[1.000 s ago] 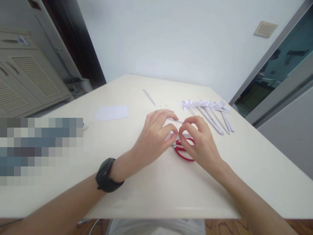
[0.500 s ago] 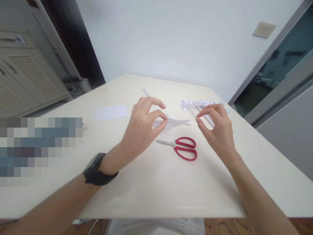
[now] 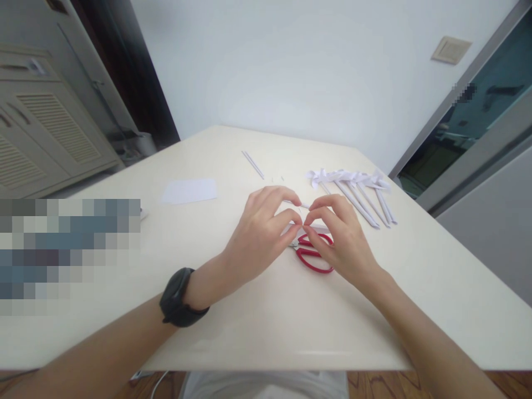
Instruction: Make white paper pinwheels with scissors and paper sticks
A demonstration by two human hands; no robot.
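My left hand (image 3: 268,230) wears a black watch (image 3: 179,302) at the wrist and pinches a white piece of paper (image 3: 319,228) between thumb and index finger. My right hand (image 3: 344,238) has its thumb and index finger closed at the same spot, the fingertips of both hands nearly touching. Much of the paper is hidden by the fingers. Just below them lie scissors with red handles (image 3: 312,269); their blades are mostly covered by my left hand.
White paper pinwheels on rolled sticks (image 3: 361,197) lie in a row at the right back. Two thin white sticks (image 3: 252,164) lie toward the back, with small scraps nearby. A flat white sheet (image 3: 189,190) is at the left. The table (image 3: 257,332) meets a wall behind.
My right hand has moved left to meet my left hand, which has come slightly right and nearer. The paper piece now sits between both hands' fingertips, over the scissors.
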